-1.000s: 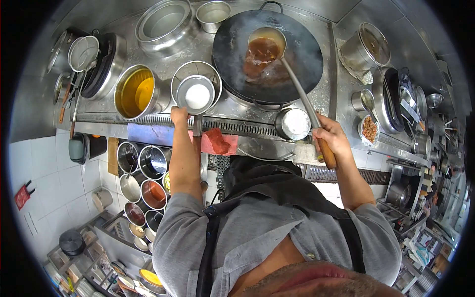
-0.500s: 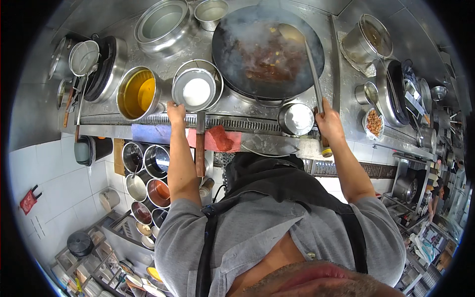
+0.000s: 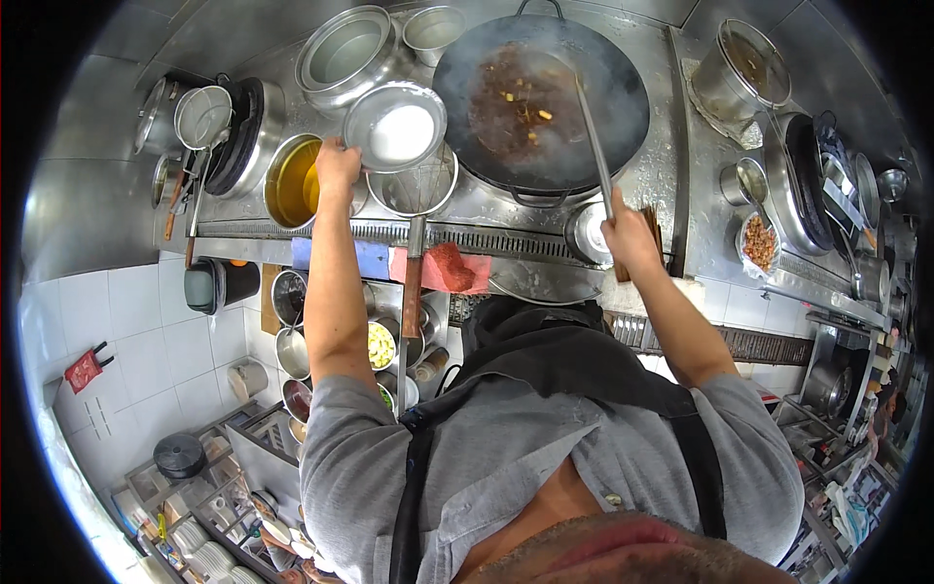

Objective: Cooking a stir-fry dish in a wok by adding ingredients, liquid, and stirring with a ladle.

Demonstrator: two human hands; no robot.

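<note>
Head view, showing left hand gripping a metal bowl with white contents by its near left rim, and right hand wrapped about the handle of a ladle. Beyond and between both hands, a black wok of brown sauce under steam; scoop of ladle obscured there. Bowl placed just right of and beyond left hand, overlapping in view the far side of a wire sieve; contact between the two not clear.

Possible mishaps, by judgement: spilling from the bowl, owing to the one-sided grip; splashing of hot sauce toward right hand, owing to too brisk a stroke; misplacing of ladle or bowl, owing to steam; upsetting of the sieve, owing to a knock on its handle, just right of left forearm.

Table of bare, wet-looking metal, with slotted grating between the forearms. Left of left hand, a pot of yellow liquid; nearer than both hands, a red cloth. Farther left, a white-tiled wall; behind left elbow, racks with dishes.
</note>
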